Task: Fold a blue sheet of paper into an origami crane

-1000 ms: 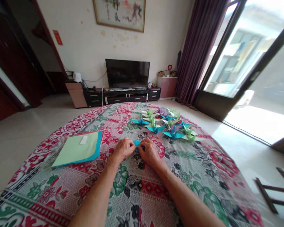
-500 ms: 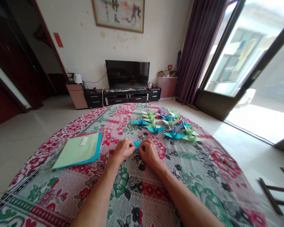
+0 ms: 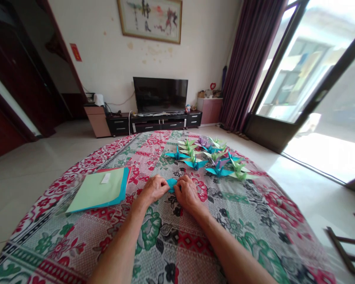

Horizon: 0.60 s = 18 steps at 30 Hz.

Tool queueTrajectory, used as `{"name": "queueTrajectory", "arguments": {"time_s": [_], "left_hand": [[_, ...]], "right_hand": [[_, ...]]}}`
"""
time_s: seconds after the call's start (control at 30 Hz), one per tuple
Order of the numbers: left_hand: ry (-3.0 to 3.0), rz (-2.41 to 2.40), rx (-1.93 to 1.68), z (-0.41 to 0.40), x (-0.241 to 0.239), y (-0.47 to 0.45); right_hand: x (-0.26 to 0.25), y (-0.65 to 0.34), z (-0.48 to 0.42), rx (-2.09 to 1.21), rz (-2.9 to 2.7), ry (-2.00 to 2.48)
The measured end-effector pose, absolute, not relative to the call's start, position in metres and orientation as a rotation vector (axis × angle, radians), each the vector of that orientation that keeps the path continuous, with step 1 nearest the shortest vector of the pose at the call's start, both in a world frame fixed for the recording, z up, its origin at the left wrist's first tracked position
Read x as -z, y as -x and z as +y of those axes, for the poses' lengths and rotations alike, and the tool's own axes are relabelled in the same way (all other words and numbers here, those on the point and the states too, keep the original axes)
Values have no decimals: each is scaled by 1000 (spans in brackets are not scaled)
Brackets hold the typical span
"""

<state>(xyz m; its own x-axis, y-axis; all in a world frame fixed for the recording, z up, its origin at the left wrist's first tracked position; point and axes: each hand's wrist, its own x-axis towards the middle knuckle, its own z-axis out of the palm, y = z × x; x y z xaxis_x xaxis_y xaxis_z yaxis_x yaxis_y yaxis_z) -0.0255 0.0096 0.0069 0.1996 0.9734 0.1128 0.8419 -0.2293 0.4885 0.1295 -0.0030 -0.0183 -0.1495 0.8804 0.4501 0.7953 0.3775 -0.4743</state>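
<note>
A small piece of folded blue paper [image 3: 172, 184] is between my two hands, just above or on the patterned tablecloth. My left hand [image 3: 156, 187] pinches its left edge with thumb and fingers. On the other side my right hand [image 3: 186, 191] grips the right edge, its curled fingers covering that part of the paper. Beyond my right hand stand several folded paper cranes in blue, green and purple, the nearest being a blue crane [image 3: 219, 170]. To the left of my hands lies a stack of square paper sheets [image 3: 96, 189], pale green on top with blue and red beneath.
The floral tablecloth [image 3: 154, 232] covers a round table. A white slip [image 3: 105, 178] rests on the paper stack. Past the table are a television [image 3: 160, 94] on a low black cabinet, a curtain [image 3: 251, 59] and a glass door. A wooden stool [image 3: 343, 250] is at lower right.
Slightly more of the blue paper shows between my fingers. Both hands stay in nearly the same place, still pinching it. The whole view has shifted a little.
</note>
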Motion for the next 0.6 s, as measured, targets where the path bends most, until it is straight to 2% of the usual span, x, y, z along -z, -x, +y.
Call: {"name": "queueTrajectory", "arguments": {"time_s": [0.6], "left_hand": [[-2126,1926,-529,11,-6,15]], "right_hand": [[24,-127,-3,-103,-1906,1412]]}}
